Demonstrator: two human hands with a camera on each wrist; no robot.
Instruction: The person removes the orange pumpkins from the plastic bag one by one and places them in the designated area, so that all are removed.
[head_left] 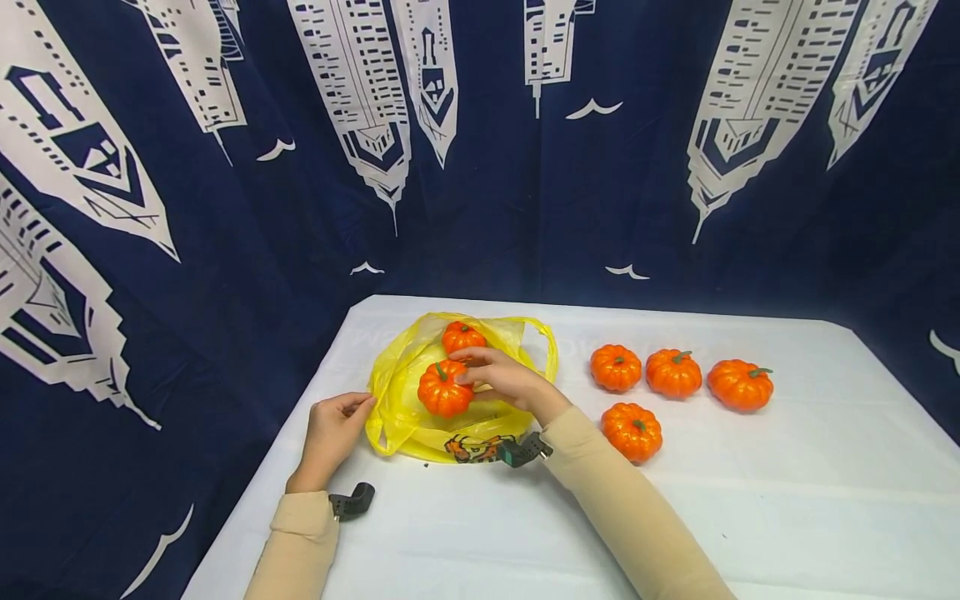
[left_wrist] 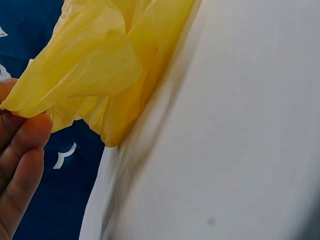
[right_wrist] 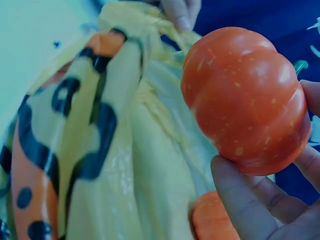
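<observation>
A yellow plastic bag [head_left: 405,400] lies spread with its mouth open on the white table. My left hand [head_left: 332,435] pinches the bag's left edge between thumb and fingers, and the left wrist view shows the yellow film [left_wrist: 85,65] drawn up there. Over the bag's opening, my right hand [head_left: 510,379] grips a small orange pumpkin [head_left: 444,390] with a green stem. In the right wrist view the fingers [right_wrist: 240,200] curl round this pumpkin's side. Another orange pumpkin [head_left: 462,336] lies inside the bag, just behind the held one.
Right of the bag, three orange pumpkins stand in a row: a left one [head_left: 616,368], a middle one [head_left: 673,373] and a right one [head_left: 740,385]. One more pumpkin [head_left: 632,432] sits nearer, beside the right sleeve. A dark blue printed cloth [head_left: 495,225] hangs behind the table [head_left: 825,467].
</observation>
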